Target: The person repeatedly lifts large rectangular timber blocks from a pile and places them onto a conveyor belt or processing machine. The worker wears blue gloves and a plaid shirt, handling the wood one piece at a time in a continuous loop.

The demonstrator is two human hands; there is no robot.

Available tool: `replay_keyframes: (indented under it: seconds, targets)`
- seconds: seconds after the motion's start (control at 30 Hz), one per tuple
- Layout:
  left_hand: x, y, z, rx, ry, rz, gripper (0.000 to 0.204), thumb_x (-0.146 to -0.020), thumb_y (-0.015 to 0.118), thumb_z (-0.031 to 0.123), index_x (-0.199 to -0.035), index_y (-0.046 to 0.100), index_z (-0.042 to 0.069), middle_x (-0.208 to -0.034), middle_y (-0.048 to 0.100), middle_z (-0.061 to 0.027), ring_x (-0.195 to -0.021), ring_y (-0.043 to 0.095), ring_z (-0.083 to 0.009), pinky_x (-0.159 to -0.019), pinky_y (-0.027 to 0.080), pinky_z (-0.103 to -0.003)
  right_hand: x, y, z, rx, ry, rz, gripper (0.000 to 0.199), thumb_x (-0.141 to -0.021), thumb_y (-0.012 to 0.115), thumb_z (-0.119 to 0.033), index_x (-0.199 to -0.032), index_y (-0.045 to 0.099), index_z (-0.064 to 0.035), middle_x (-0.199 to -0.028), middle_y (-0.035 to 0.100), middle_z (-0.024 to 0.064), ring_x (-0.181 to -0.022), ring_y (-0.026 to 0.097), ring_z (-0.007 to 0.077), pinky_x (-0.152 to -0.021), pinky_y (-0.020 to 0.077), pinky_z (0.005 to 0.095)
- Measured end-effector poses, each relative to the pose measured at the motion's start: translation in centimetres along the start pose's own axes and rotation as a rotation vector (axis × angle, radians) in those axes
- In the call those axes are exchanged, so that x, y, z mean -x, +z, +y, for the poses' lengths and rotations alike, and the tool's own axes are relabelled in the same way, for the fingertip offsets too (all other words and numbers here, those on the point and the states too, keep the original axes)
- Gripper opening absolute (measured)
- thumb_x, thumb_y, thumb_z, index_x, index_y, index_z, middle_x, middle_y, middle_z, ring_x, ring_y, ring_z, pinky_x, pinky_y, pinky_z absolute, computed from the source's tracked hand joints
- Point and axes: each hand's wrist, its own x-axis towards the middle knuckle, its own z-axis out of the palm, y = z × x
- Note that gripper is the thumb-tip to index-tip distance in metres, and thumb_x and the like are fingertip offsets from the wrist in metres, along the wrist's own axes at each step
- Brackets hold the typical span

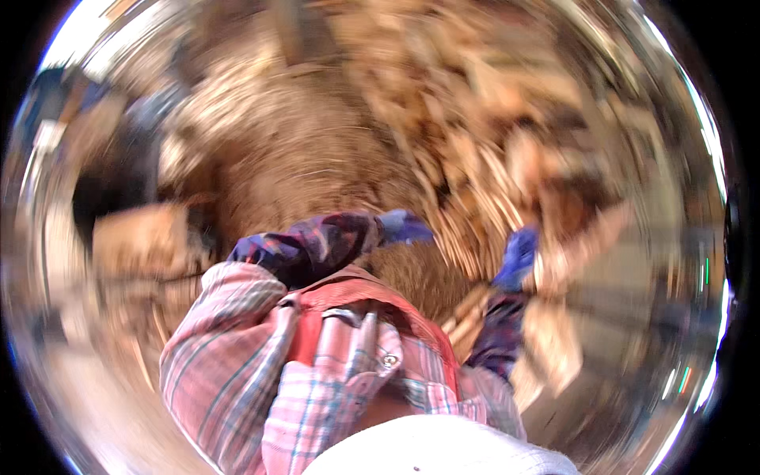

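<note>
Btwn the two blue-gloved hands and just beyond them, thin wooden sticks [475,214] are lying in a loose, roughly parallel heap. L hand [405,227] is reaching across in front of the body and ending near the sticks' left edge; blur is hiding its fingers, so can't tell if they're apart or closed on smth. R hand [518,257] is sitting at the heap's right side, w/ a pale wood strip [582,245] running off just beside it; can't tell whether it's gripping that or only overlapping it in view.

Close in, a chunky wood offcut [554,340] is lying right by the R forearm [499,332], w/ smaller wood pcs [463,317] on its other side, so that arm is occupying a tight gap. Farther out, a big wood jumble [491,79] is crowding the far right side. Brown ground [317,150] is spreading ahead, L of the heap. Off to the L, a squared wood block [138,241] is standing near a black shape [115,178], too blurred to ID. White cap [435,447] is covering the bottom edge and, w/ the plaid shirt [229,332], hiding the ground beneath.
</note>
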Motion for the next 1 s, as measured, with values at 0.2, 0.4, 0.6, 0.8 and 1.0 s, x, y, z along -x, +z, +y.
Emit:
replay_keyframes:
  seconds: [0.2,0.4,0.6,0.8,1.0]
  targets:
    - [15.4,-14.7,-2.0,0.03,0.328,0.716,0.04,-0.082,0.061,0.034,-0.099,0.06,-0.002,-0.088,0.061,-0.0038,-0.085,0.054,-0.0134,-0.079,0.043,-0.03,14.8,33.2,-11.3,-0.287,0.077,-1.241,0.035,-0.082,0.063,-0.011,-0.113,0.052,0.0015,-0.1,0.059,0.0076,-0.088,0.056,0.0121,-0.079,0.046,0.0267]
    - [34.4,-19.5,-7.5,0.359,0.28,1.069,0.043,-0.084,0.06,0.032,-0.113,0.055,0.001,-0.102,0.06,-0.0069,-0.091,0.057,-0.014,-0.08,0.044,-0.027,21.3,52.9,-13.8,-0.246,0.27,-1.829,0.035,-0.085,0.058,-0.006,-0.118,0.048,0.0006,-0.102,0.059,0.006,-0.089,0.057,0.0116,-0.078,0.0479,0.0256]
    - [44.1,-21.6,-8.3,0.722,0.329,1.365,0.045,-0.088,0.054,0.029,-0.123,0.046,0.001,-0.108,0.058,-0.0089,-0.101,0.056,-0.0186,-0.09,0.043,-0.032,24.6,67.8,-15.0,-0.235,0.984,-1.687,0.064,-0.079,0.06,-0.049,-0.124,0.043,-0.0046,-0.117,0.052,0.0112,-0.106,0.052,0.0222,-0.088,0.0428,0.0378]
    - [45.0,-29.6,-9.6,0.698,0.306,1.425,0.041,-0.089,0.053,0.027,-0.121,0.047,0.002,-0.107,0.059,-0.0068,-0.098,0.057,-0.0162,-0.086,0.045,-0.029,24.9,85.7,-15.6,-0.293,1.194,-1.46,0.071,-0.077,0.059,-0.054,-0.129,0.039,-0.0098,-0.126,0.047,0.0092,-0.11,0.05,0.0266,-0.092,0.0398,0.0401]
    - [43.6,-42.5,-10.2,0.395,0.078,1.67,0.042,-0.083,0.059,0.031,-0.112,0.053,0.001,-0.094,0.061,-0.0078,-0.083,0.057,-0.0131,-0.072,0.045,-0.028,26.8,93.5,-14.4,-0.718,1.207,-1.483,0.058,-0.08,0.064,-0.038,-0.126,0.043,-0.0109,-0.118,0.053,0.0094,-0.101,0.054,0.0276,-0.084,0.0486,0.0395]
